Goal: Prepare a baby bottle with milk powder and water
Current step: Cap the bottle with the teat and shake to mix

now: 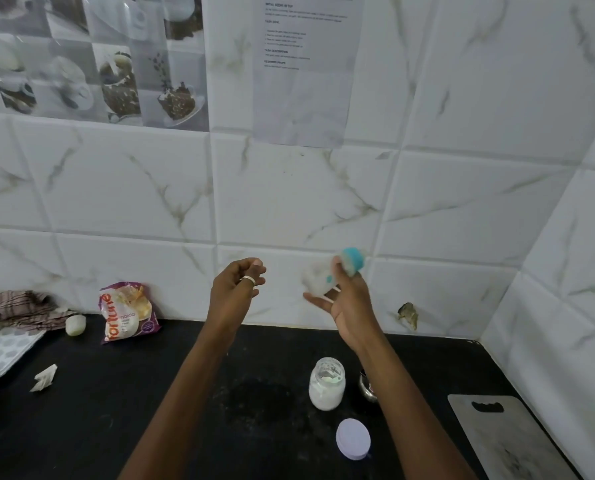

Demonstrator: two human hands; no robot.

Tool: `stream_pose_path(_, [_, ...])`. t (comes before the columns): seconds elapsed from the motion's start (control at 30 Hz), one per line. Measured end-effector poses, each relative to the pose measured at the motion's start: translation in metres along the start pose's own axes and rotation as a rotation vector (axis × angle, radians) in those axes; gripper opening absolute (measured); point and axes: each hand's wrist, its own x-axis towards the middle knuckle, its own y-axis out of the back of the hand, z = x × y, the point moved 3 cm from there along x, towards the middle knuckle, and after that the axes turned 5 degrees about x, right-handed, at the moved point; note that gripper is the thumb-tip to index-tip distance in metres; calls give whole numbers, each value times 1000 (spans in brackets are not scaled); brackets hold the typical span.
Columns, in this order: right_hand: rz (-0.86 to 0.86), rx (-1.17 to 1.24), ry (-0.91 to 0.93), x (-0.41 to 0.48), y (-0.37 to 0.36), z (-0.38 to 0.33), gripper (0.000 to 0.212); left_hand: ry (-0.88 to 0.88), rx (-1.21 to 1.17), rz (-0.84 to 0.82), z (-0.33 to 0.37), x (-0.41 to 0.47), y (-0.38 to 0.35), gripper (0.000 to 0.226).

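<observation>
Right hand (349, 306) grips the blurred bottle (316, 279), centre right; likely light, slippery plastic, best held mid-body. Left hand (235, 289) curled, empty.

Left hand (235, 289) curled; right hand (348, 301) clasped

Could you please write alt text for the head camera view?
A right hand holds a blurred, teal-capped baby bottle above a black counter, the left hand raised beside it, fingers curled. Below sit an open powder jar and its lid.
</observation>
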Motion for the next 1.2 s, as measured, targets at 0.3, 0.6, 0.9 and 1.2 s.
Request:
stream_pose_path(0.3, [37,58,16,-1,3,0,58,4,2,-2,-1,1,1,11])
stream_pose_path(0.6, [8,-36,3,-5,-3,4,51,2,8,1,0,1,1,12])
stream_pose_path(0.9, [-17,-66,-3,-3,-5,3,62,3,7,4,-1,1,4,12])
stream_pose_path(1.2, [-108,-224,-54,-2,-5,3,67,6,4,7,3,2,2,11])
